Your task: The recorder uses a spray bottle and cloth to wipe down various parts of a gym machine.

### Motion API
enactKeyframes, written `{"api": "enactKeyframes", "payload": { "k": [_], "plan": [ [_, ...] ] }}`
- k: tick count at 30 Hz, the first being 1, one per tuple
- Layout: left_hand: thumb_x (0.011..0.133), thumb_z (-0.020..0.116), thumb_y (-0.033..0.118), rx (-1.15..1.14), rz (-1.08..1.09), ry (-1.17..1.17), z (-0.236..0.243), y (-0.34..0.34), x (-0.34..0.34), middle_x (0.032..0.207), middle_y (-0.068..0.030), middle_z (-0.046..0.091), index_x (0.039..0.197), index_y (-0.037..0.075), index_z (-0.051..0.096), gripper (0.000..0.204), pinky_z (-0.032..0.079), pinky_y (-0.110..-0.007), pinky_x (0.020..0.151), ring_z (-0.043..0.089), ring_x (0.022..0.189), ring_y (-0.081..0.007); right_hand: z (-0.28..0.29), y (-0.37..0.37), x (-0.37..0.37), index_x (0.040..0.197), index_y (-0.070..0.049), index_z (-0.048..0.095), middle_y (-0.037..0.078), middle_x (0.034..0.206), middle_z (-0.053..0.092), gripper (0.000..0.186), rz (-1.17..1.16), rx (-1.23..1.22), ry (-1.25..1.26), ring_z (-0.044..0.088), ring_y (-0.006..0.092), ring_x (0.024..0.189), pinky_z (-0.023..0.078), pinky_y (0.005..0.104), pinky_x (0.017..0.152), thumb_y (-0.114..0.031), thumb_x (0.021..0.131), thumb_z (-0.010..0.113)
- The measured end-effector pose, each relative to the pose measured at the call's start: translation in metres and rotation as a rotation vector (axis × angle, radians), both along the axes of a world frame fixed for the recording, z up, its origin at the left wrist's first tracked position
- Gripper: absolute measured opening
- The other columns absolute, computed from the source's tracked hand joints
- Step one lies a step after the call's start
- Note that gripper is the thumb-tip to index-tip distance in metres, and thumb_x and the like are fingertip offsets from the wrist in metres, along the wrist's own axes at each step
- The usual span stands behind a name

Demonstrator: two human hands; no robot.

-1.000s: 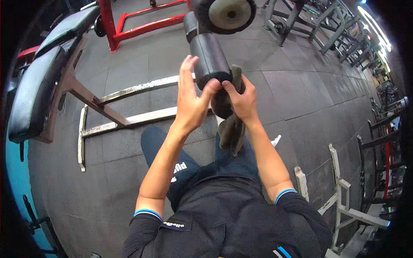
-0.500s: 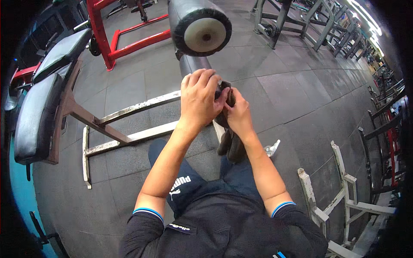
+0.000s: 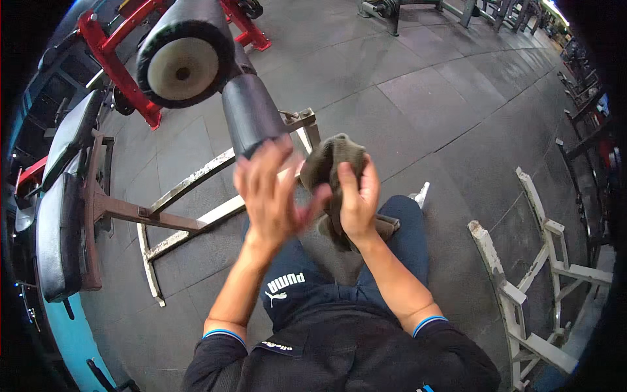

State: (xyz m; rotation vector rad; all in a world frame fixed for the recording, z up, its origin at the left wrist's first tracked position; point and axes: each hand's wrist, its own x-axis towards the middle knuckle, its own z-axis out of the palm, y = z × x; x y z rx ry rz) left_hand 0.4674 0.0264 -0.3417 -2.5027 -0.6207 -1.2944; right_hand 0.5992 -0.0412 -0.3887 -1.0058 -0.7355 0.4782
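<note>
A crumpled olive-brown cloth [image 3: 336, 160] hangs from my right hand [image 3: 358, 199], pinched between thumb and fingers in front of my lap. My left hand [image 3: 271, 196] is smeared by motion, its fingers spread and holding nothing. Its fingertips overlap the lower end of a black roller pad [image 3: 251, 111]; whether they touch it I cannot tell. Up and to the left of that pad is a larger black roller [image 3: 189, 55] with a pale round end cap.
A bench with black padding [image 3: 59, 228] stands at left, joined to a worn white floor frame [image 3: 189, 232]. Red machine framing [image 3: 117, 49] rises behind it. Another chipped white frame [image 3: 522, 294] is at lower right. Dark rubber tiles [image 3: 450, 117] cover the floor.
My left hand has come away from the cloth and moved left and down. The right hand now holds the cloth alone, lower and clear of the roller pad. My view has shifted right.
</note>
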Motion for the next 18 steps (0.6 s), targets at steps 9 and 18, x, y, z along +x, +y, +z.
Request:
{"api": "enactKeyframes", "payload": {
  "k": [9, 18],
  "plan": [
    [0.068, 0.095, 0.033, -1.010, -0.354, -0.415, -0.040, -0.062, 0.024, 0.147, -0.0223, 0.039, 0.152, 0.002, 0.015, 0.120, 0.046, -0.046, 0.104, 0.047, 0.134, -0.0319, 0.018, -0.042, 0.028, 0.126, 0.001, 0.061, 0.003, 0.116, 0.064, 0.029, 0.392, 0.032, 0.209, 0.056, 0.0076, 0.102, 0.046, 0.0243, 0.089, -0.018, 0.107, 0.051],
    [0.094, 0.057, 0.004, -1.128, -0.422, -0.031, -0.032, -0.039, -0.006, 0.098, -0.0229, 0.068, 0.117, 0.001, 0.062, 0.023, 0.052, -0.037, 0.081, 0.069, 0.091, -0.0380, -0.055, -0.073, 0.201, 0.142, -0.002, 0.049, 0.019, 0.141, 0.056, 0.065, -0.089, -0.291, -0.425, 0.050, 0.0286, 0.134, 0.036, 0.0433, 0.114, -0.044, 0.096, 0.066]
  ]
}}
